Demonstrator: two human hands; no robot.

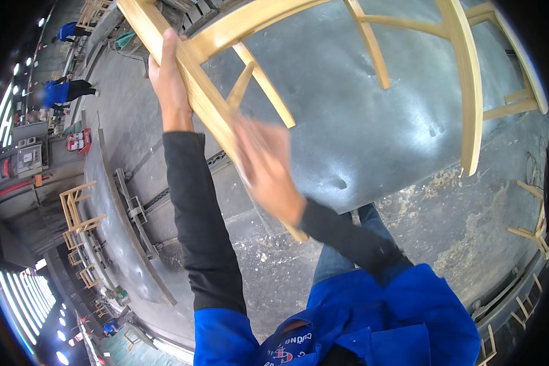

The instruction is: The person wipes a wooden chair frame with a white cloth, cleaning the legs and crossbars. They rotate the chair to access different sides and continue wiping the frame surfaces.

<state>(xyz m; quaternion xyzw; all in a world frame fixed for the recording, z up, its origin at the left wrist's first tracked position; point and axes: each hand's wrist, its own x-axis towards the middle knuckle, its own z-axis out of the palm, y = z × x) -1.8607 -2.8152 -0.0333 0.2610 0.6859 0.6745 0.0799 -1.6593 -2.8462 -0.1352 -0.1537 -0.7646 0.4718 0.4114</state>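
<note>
Your left hand (169,82) grips a long, straight, pale yellow wooden bar (210,113) near its upper end, thumb over the top face and fingers along the left side. Your right hand (263,161) lies against the bar farther down; it is blurred, so you cannot tell whether its fingers are curled or flat. The bar slants from the upper left towards your legs, its lower end reaching beyond the edge of a dented, shiny grey metal tabletop (329,116). A curved, pale wooden rail (250,24) meets it just beside your left hand. To your right is a thick, curved, pale wooden leg (468,91), well apart from both hands. Off to your left, a person in a blue top and dark trousers (58,94) appears beyond the table.
</note>
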